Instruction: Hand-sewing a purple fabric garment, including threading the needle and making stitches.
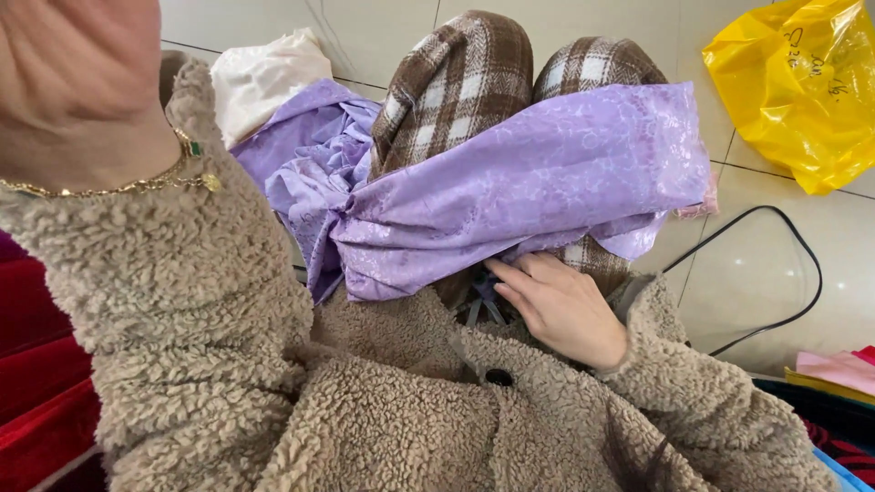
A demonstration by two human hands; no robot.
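Hands: two; purple cloth (519, 182): one.

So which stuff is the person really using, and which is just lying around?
In use:
purple cloth over the lap
right hand tucked under its edge
left hand raised close to the camera

Lying about:
yellow plastic bag
black cable
cream cloth
red fabric

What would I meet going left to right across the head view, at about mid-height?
Left hand raised with gold bracelet → purple fabric over the lap → right hand at its lower edge → black cable → yellow plastic bag.
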